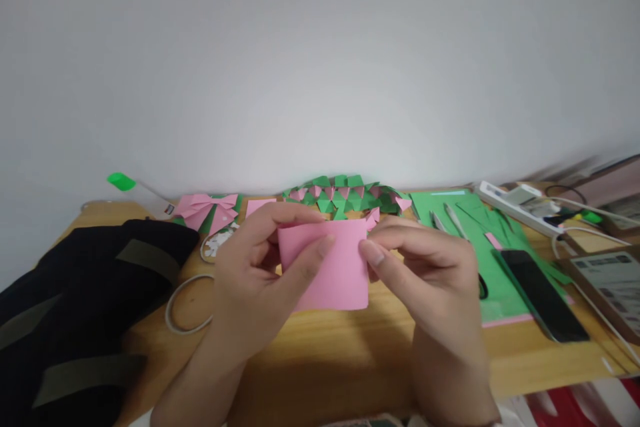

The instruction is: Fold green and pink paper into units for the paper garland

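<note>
Right now I have a flat pink paper piece [343, 267], bent over at its left side, raised above the middle of the pale wooden table [525, 361]. My left hand [253, 293] grips it, thumb across the front and fingers behind; my right hand [427, 280] pinches its right edge between thumb and fingertips. Toward the table's back left corner, small white pieces [219, 240] lie inside a round pale rim; I can't tell whether that is a dish or a roll. Nearer the left edge, a white hollow ring [169, 310] encircles bare wood, beside black cloth with olive bands [95, 280]. Along the back edge sit a pleated pink paper bow [203, 207] and a chain of folded green and pink paper [345, 190]. Toward the right edge, a black-screened phone [543, 293] overlaps green paper sheets [505, 297]; at the back right corner, a long white power strip [520, 208] carries plugs.
</note>
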The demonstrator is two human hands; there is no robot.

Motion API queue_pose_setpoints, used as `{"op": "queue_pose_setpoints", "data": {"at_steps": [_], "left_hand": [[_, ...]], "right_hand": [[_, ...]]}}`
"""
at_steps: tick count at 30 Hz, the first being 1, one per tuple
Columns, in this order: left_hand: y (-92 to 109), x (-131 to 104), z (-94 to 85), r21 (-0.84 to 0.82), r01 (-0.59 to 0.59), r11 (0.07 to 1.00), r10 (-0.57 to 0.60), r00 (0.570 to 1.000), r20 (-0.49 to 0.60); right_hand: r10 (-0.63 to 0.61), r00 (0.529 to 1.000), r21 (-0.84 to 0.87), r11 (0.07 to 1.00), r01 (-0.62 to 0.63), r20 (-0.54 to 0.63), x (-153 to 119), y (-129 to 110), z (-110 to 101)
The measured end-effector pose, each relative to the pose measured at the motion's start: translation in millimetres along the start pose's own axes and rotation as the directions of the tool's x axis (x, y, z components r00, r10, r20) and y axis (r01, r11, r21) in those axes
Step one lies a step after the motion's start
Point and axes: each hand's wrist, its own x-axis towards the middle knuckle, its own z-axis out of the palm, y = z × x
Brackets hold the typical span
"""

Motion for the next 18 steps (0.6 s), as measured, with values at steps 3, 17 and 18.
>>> {"op": "queue_pose_setpoints", "data": {"at_steps": [3,17,18], "left_hand": [[1.0,-0.2,0.9,-0.014,0.001,1.0,-0.001,1.0,-0.003],[1.2,-1.5,2.2,-0.026,0.028,0.999,-0.029,1.0,-0.01],[1.9,-1.8,2.7,-0.026,0.042,0.999,-0.042,0.999,-0.018]], "right_hand": [[-0.003,1.0,-0.001,1.0,0.003,-0.001,-0.3,0.3,0.0],[-0.014,1.0,-0.006,1.0,0.014,-0.019,0.6,-0.6,-0.3],[-0.014,1.0,-0.004,1.0,0.014,-0.021,0.5,-1.0,-0.1]]}}
